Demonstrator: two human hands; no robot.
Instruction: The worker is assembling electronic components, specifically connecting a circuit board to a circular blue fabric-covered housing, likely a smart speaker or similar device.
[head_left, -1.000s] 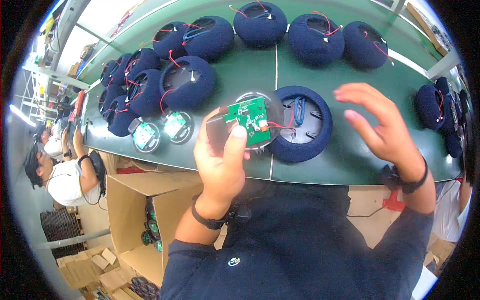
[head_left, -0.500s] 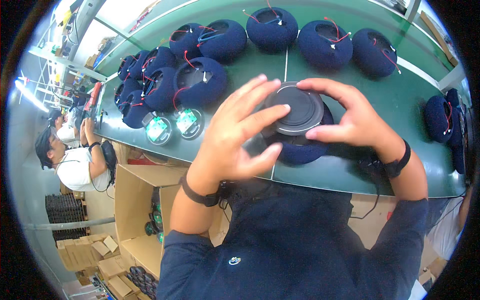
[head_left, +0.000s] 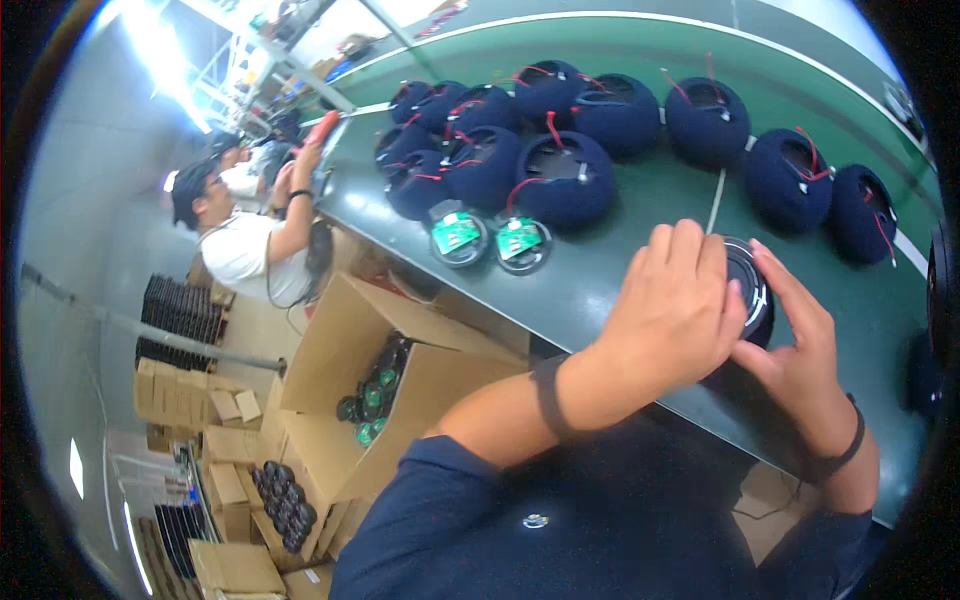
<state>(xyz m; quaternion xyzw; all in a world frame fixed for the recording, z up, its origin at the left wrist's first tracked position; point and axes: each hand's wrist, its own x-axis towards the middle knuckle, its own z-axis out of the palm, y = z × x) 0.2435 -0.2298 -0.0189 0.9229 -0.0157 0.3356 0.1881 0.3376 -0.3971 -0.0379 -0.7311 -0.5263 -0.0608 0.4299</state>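
Observation:
A black ringed disc (head_left: 745,285) sits between my hands near the table's front edge. Beneath it, a dark blue round shell shows only in part. My left hand (head_left: 675,300) lies across the left side of the disc, its fingers bent onto it and its thumb at the near side. Around the right rim curve the thumb and fingers of my right hand (head_left: 805,345), gripping it. My left fingers hide part of the disc. Two round black parts with green circuit boards, the left one (head_left: 458,235) and the right one (head_left: 522,242), lie farther left.
Several dark blue fabric-covered round shells (head_left: 568,195) with red wires stand along the green table (head_left: 640,270). Below its front edge, an open cardboard box (head_left: 440,400) contains more circuit-board parts. A co-worker in white (head_left: 255,250) is at the table's left end.
My view has turned, so the table and box appear shifted. My left hand has moved from spread fingers to a closed hold on the disc; my right hand stays around its rim.

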